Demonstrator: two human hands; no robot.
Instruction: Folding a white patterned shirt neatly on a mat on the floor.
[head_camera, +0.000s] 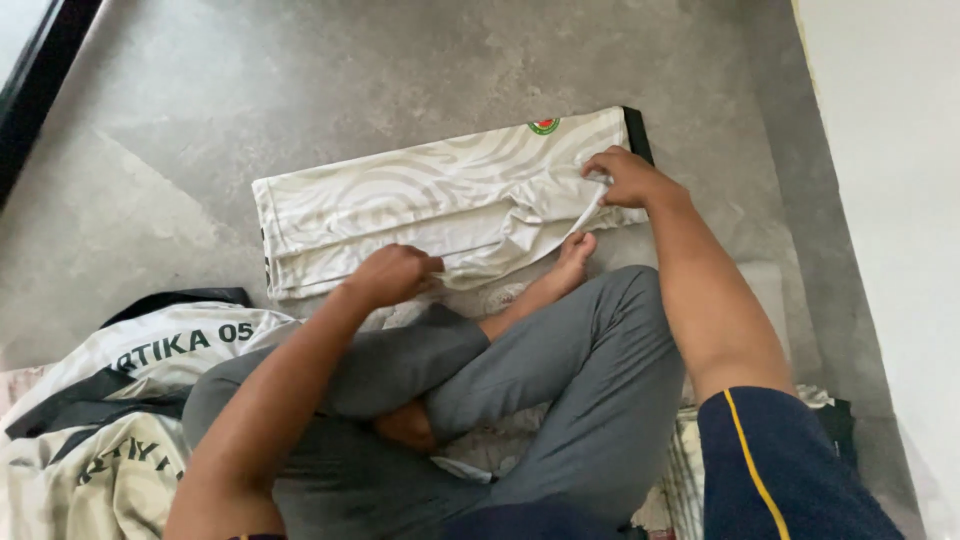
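Silky cream zebra-swirl jersey (420, 205), folded oblong, pinched by left hand (395, 275) and right hand (625, 178).

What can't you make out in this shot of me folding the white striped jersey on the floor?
Head view, the only one:
- Left hand: fingertips curled under, so its grip on the jersey is hidden.
- Right hand: fingertips buried in a fold.
- Jersey's near edge: hidden by the bare foot and grey trousers.
- Round badge: too small to read.
- Pile of jerseys: cut off by the left and bottom edges.
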